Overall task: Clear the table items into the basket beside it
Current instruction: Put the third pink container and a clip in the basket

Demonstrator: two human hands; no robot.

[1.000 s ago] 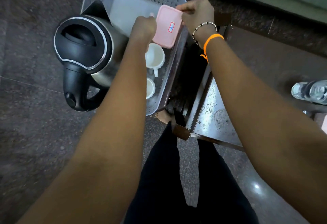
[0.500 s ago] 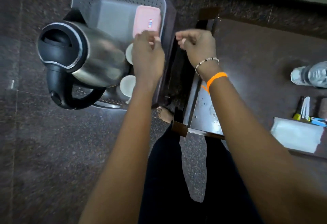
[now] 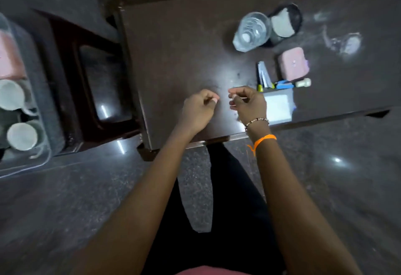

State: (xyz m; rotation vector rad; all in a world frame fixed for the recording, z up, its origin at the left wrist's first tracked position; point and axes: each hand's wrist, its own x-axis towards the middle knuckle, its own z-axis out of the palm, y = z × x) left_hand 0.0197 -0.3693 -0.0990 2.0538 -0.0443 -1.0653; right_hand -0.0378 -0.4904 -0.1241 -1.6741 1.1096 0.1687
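Observation:
Both my hands hover over the near part of the dark table (image 3: 184, 53), fingers loosely curled, holding nothing. My left hand (image 3: 198, 109) is beside my right hand (image 3: 248, 103). To the right lie a white flat box (image 3: 278, 106), a few pens and markers (image 3: 280, 83), a small pink case (image 3: 293, 63), a clear plastic bottle (image 3: 251, 32) and a dark round tub with a white label (image 3: 285, 22). The grey basket (image 3: 43, 144) sits at the far left, with two white cups (image 3: 21, 136) and a pink box (image 3: 8, 57) inside.
A dark wooden stool or side frame (image 3: 86, 79) stands between the basket and the table. The floor is dark polished stone (image 3: 65, 198). My legs in black are below the table's near edge. A pale smudge marks the table at the far right (image 3: 347, 42).
The pink box was let go inside the basket. Both hands drew back from the basket and moved right over the table; my view swung right, leaving the kettle out of sight.

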